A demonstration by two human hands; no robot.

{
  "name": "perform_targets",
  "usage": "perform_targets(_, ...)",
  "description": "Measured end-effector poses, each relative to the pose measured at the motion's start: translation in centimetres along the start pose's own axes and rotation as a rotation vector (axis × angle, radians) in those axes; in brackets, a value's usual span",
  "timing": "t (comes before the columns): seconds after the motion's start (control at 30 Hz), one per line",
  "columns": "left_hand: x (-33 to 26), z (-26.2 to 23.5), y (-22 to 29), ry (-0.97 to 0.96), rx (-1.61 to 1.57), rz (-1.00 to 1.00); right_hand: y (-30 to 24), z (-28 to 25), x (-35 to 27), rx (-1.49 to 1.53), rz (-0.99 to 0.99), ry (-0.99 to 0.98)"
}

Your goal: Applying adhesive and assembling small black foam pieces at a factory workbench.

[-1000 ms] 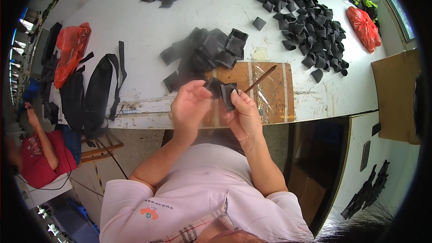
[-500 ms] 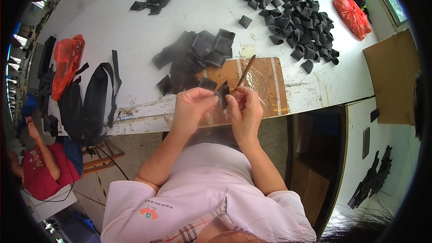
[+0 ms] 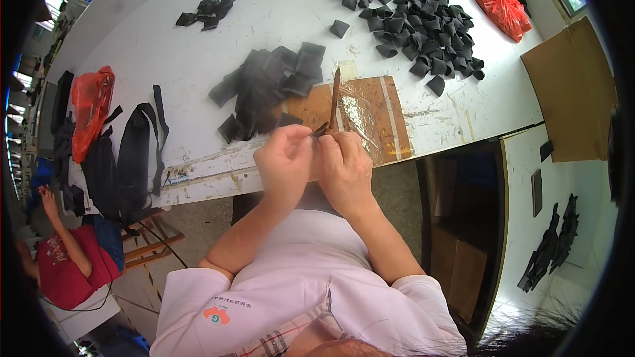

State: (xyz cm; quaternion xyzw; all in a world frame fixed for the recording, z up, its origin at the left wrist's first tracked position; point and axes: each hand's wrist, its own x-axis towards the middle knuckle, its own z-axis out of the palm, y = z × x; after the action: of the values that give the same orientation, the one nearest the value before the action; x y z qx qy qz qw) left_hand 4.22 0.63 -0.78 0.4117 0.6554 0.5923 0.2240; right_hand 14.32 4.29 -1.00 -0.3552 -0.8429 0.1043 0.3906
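Black fabric piece (image 3: 320,129) pinched between both hands (image 3: 316,165).

The small piece (image 3: 320,129) pinched in both hands' grip looks matt black, like cloth or rubbery sheet. At twelve o'clock lies a brown wooden board (image 3: 370,116), glossy with clear tape, on the smooth, scuffed white table (image 3: 264,6).

a white table (image 3: 198,46) carries a big spread of folded black pieces (image 3: 417,20) at the far right and a small black cluster (image 3: 208,12) at the far left. red plastic bags lie at the left edge (image 3: 91,109) and far right corner (image 3: 501,8). black strapped bags (image 3: 129,158) hang off the left edge. a cardboard sheet (image 3: 572,92) sits right.
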Motion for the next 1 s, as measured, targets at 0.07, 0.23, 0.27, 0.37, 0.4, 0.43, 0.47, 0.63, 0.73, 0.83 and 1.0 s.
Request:
perform_targets(0.07,0.6,-0.4,1.6,-0.063,-0.444,-0.418,0.3,0.0,0.0,0.021,0.061,0.035)
perform_targets(0.23,1.8,-2.1,2.7,-0.477,-1.167,-0.737,0.8,-2.0,0.7,1.067,0.711,-0.149)
perform_targets(0.27,1.6,-1.9,2.6,-0.397,-0.783,-0.52,0.8,-3.0,1.3,1.375,0.929,-0.19)
perform_targets(0.37,1.2,-0.2,3.1,-0.22,-0.288,-0.059,1.3,-3.0,2.2,1.904,0.967,-0.277)
perform_targets(0.4,1.4,0.1,3.7,-0.172,-0.292,-0.078,1.0,-3.4,2.5,1.851,0.971,-0.27)
perform_targets(0.43,2.1,0.3,4.5,-0.118,-0.295,-0.096,0.9,-4.1,3.5,1.85,0.969,-0.274)
perform_targets(0.47,3.3,0.0,5.3,-0.159,-0.523,-0.265,0.6,-4.9,4.7,1.564,0.864,-0.279)
perform_targets(0.63,7.6,-0.9,5.6,-0.747,-1.635,-0.666,1.6,-6.2,10.3,1.288,0.586,-0.324)
perform_targets(0.73,7.5,-0.4,2.5,-0.645,-1.527,-0.708,4.3,-2.6,9.2,1.453,0.65,-0.46)
perform_targets(0.83,6.9,-0.3,2.0,-0.697,-1.39,-0.591,4.5,-2.4,8.4,1.32,0.539,-0.419)
perform_targets(1.0,7.1,0.8,4.8,-0.254,-0.458,0.197,3.3,-3.0,7.6,0.857,0.428,-0.045)
